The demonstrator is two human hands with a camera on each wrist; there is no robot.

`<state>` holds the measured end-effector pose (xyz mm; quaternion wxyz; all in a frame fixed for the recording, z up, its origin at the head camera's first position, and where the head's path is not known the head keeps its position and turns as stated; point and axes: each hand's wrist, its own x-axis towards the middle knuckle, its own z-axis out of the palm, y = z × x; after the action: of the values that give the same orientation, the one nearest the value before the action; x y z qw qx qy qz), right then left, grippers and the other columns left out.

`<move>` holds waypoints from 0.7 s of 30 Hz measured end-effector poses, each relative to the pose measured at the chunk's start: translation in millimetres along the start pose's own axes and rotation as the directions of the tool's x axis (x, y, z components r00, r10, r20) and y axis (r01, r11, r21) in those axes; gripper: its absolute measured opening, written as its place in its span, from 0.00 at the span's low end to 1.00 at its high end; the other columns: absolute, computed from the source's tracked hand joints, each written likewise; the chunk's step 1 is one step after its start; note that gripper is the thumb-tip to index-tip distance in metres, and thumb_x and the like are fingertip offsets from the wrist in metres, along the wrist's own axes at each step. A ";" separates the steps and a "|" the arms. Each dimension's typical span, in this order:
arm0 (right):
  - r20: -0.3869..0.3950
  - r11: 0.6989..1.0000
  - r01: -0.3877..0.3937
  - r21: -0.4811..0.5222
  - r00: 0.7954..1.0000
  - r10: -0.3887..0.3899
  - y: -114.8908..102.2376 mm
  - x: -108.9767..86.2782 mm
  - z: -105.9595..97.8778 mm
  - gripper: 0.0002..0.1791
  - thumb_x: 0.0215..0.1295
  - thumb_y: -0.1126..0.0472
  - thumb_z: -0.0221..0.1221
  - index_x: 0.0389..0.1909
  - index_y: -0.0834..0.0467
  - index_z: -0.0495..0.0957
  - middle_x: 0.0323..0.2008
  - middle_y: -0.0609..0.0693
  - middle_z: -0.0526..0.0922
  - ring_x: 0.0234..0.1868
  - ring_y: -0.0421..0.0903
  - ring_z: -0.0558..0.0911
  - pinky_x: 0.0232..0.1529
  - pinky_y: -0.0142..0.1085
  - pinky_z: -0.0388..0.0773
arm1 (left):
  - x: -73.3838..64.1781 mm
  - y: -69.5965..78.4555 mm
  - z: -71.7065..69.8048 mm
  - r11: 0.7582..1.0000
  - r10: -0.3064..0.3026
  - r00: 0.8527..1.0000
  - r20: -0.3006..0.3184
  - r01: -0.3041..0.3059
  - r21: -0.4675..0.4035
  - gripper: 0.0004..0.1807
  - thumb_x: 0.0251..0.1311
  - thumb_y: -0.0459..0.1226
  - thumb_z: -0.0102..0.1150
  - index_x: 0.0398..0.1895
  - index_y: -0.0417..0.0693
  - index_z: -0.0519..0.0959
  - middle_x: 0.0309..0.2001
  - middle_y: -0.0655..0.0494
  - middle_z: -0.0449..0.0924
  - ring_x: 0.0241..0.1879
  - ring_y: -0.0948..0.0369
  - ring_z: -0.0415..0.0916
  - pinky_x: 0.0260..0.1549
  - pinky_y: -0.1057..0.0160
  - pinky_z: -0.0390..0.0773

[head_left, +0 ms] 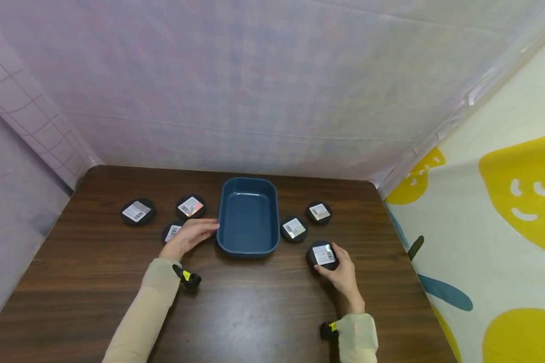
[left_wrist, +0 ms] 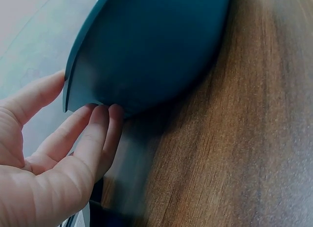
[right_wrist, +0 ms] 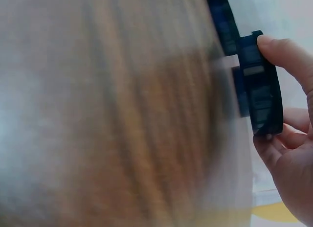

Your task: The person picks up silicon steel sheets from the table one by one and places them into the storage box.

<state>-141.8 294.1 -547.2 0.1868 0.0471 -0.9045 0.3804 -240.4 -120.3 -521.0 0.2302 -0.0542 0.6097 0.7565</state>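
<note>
A blue rectangular tray (head_left: 248, 222) stands at the back middle of a dark wooden table. My left hand (head_left: 192, 236) holds its left rim; in the left wrist view, bent fingertips touch the tray's outer wall (left_wrist: 146, 56) and another fingertip meets the rim. My right hand (head_left: 343, 272) grips a flat round black container (head_left: 324, 254) with a white barcode label, to the right of the tray. That container (right_wrist: 261, 90) appears edge-on in the right wrist view, between the thumb and the other fingers. Whether it touches the table is hard to tell.
Two similar labelled containers lie right of the tray, one close by (head_left: 294, 229) and one farther off (head_left: 319, 213). On the left lie a far container (head_left: 138, 212), another (head_left: 191, 206) and one partly behind my hand (head_left: 171, 232). A curtain (head_left: 236, 101) hangs behind the table.
</note>
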 end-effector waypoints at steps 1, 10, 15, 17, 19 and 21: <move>-0.006 1.000 0.002 0.002 1.000 -0.002 -1.0 1.1 -1.4 0.44 0.33 0.65 0.75 0.55 0.77 0.69 0.51 0.73 0.73 0.52 0.67 0.72 0.54 0.55 0.68 | 0.4 -0.2 -0.3 1.000 -0.003 1.000 0.000 0.003 0.001 0.31 0.59 0.27 0.57 0.63 0.21 0.58 0.63 0.31 0.61 0.41 0.71 0.74 0.53 0.66 0.72; -0.038 0.998 -0.061 0.005 0.997 0.061 -14.3 15.0 -18.5 0.44 0.35 0.65 0.76 0.56 0.75 0.69 0.53 0.71 0.72 0.54 0.65 0.71 0.55 0.54 0.68 | -0.8 2.4 0.6 1.000 -0.017 1.000 0.000 0.017 0.014 0.31 0.61 0.28 0.56 0.64 0.23 0.58 0.65 0.30 0.57 0.41 0.71 0.74 0.59 0.61 0.67; -0.049 0.998 -0.069 0.011 0.996 0.070 -27.2 25.8 -31.5 0.44 0.35 0.65 0.76 0.57 0.74 0.69 0.53 0.71 0.72 0.54 0.65 0.71 0.56 0.53 0.67 | -1.0 3.0 1.2 1.000 -0.020 1.000 0.002 0.020 0.009 0.31 0.61 0.28 0.55 0.64 0.23 0.57 0.66 0.30 0.56 0.41 0.71 0.74 0.59 0.61 0.65; -0.052 0.998 -0.062 0.001 0.997 0.062 -31.5 30.8 -36.9 0.44 0.34 0.65 0.76 0.57 0.74 0.69 0.53 0.71 0.72 0.54 0.64 0.72 0.56 0.52 0.67 | -1.0 2.8 1.5 1.000 -0.023 1.000 0.006 0.023 0.016 0.31 0.61 0.28 0.55 0.64 0.23 0.57 0.66 0.30 0.55 0.42 0.71 0.74 0.60 0.60 0.65; -0.050 0.998 -0.058 -0.010 0.997 0.057 -36.0 35.6 -42.4 0.45 0.34 0.65 0.76 0.57 0.74 0.69 0.53 0.71 0.72 0.54 0.64 0.72 0.57 0.52 0.67 | -0.9 2.5 1.5 1.000 -0.024 1.000 0.006 0.024 0.020 0.31 0.61 0.28 0.55 0.64 0.23 0.57 0.66 0.31 0.55 0.42 0.71 0.74 0.60 0.61 0.65; -0.045 0.998 -0.060 -0.020 0.997 0.059 -39.4 40.1 -47.5 0.45 0.34 0.65 0.76 0.57 0.74 0.68 0.53 0.71 0.72 0.54 0.64 0.71 0.57 0.52 0.67 | -0.7 2.1 1.2 1.000 -0.022 1.000 0.006 0.022 0.020 0.31 0.61 0.28 0.55 0.64 0.23 0.57 0.66 0.31 0.56 0.42 0.71 0.74 0.59 0.62 0.67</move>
<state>-155.6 302.1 -475.3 0.1958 0.0099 -0.9051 0.3773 -240.4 -119.7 -518.5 0.2411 -0.0562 0.6158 0.7480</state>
